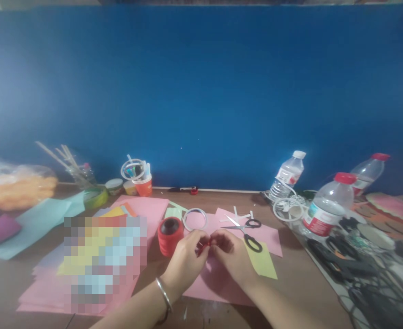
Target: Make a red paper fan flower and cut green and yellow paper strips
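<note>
Small red piece (208, 243), its material unclear, sat between the nearly closed, pinching fingertips of left hand (189, 250) and right hand (231, 257) above a flat pink paper sheet (218, 287); this seemingly fine fingerwork called for steady pinches.

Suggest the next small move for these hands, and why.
Perhaps steady the small red piece with the left hand and ease the right hand slightly aside, since both hands crowd closely around it and hide most of it from view.
</note>
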`<state>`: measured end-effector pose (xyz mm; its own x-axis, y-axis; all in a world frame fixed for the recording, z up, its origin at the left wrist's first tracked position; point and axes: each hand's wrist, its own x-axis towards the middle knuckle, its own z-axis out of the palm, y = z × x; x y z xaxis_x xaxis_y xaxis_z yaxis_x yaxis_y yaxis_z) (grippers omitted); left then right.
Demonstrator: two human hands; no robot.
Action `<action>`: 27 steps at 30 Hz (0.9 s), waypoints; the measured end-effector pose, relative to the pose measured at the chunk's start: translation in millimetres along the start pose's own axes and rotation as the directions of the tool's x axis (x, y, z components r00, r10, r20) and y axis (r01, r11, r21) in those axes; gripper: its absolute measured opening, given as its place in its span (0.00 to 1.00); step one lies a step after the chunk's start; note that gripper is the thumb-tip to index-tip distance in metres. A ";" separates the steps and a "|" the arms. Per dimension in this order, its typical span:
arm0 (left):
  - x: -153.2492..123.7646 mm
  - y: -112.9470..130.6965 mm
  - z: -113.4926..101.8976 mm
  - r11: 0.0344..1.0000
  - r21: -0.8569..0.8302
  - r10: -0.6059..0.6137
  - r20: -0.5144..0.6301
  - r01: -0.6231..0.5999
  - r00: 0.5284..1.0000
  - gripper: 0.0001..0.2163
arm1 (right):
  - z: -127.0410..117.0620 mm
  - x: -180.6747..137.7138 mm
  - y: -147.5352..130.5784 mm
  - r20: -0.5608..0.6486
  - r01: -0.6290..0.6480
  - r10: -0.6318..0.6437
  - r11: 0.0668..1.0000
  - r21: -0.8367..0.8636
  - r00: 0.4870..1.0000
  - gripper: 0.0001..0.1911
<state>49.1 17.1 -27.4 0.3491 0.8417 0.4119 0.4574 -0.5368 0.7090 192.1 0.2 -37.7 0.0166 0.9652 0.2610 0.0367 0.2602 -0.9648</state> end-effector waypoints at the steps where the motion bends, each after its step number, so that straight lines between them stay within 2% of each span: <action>1: 0.2 -0.1 -0.1 1.000 -0.010 -0.009 0.001 0.009 1.000 0.09 | 0.6 0.1 -0.6 0.004 0.001 -0.001 1.000 -0.009 1.000 0.04; 8: 1.2 -1.6 -0.9 0.996 -0.033 -0.084 -0.005 0.084 0.996 0.10 | 2.6 1.1 2.3 -0.010 0.001 -0.002 0.994 -0.111 1.000 0.06; 14: 0.4 -2.6 2.9 0.974 -0.167 -0.155 -0.014 0.150 0.988 0.10 | 0.2 2.0 2.5 -0.032 0.020 -0.031 0.953 -0.303 0.999 0.08; 18: 0.3 0.7 1.9 0.965 -0.213 -0.156 -0.008 0.151 0.988 0.09 | 0.1 2.5 2.2 -0.024 0.014 -0.023 0.936 -0.353 0.999 0.08; 22: 0.0 2.8 0.6 0.974 -0.188 -0.125 0.012 0.125 0.992 0.10 | 0.3 2.9 4.3 -0.016 -0.007 0.002 0.951 -0.308 1.000 0.08; 27: -0.6 6.0 -1.2 0.990 -0.115 -0.082 0.031 0.085 0.996 0.11 | -0.8 5.8 7.1 -0.005 -0.118 0.118 0.989 -0.092 0.993 0.05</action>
<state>50.6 13.5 -22.7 0.3359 0.8805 0.3345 0.3885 -0.4531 0.8024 193.2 7.5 -43.1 0.0262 0.9890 0.1455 0.1264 0.1411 -0.9819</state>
